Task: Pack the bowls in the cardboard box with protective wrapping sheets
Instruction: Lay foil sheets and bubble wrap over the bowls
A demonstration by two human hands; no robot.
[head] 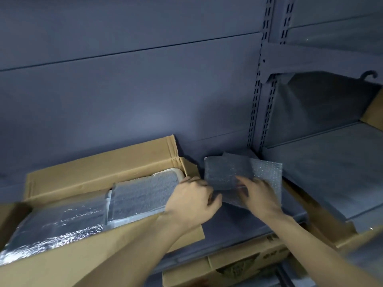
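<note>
Two hands work at a grey metal shelf (pixel 238 224). Dark printing shows on a lower box (pixel 238 264) under the wrists, too blurred to read. Behind the hands rises a grey panelled back wall (pixel 124 90), with slotted uprights (pixel 261 100) beyond the right hand and a second shelf bay (pixel 331 172) further right; a brown flap (pixel 373 114) pokes in at that bay's far edge.

Left of the left hand (pixel 192 201) sits the open cardboard box (pixel 103 162), its flaps up; it holds silvery bubble-wrapped slabs (pixel 143 193) lying flat, with crinkled foil-like wrap (pixel 58 224) nearer the camera. No bare bowl can be made out. The left hand's fingers are curled at the box's right flap, touching the near edge of the sheets (pixel 228 172); whether it grips anything I cannot tell. The right hand (pixel 257 195) lies on these bubble-wrap sheets, stacked on the shelf just beside the box, fingers spread, and appears to pinch an upper sheet's edge.
</note>
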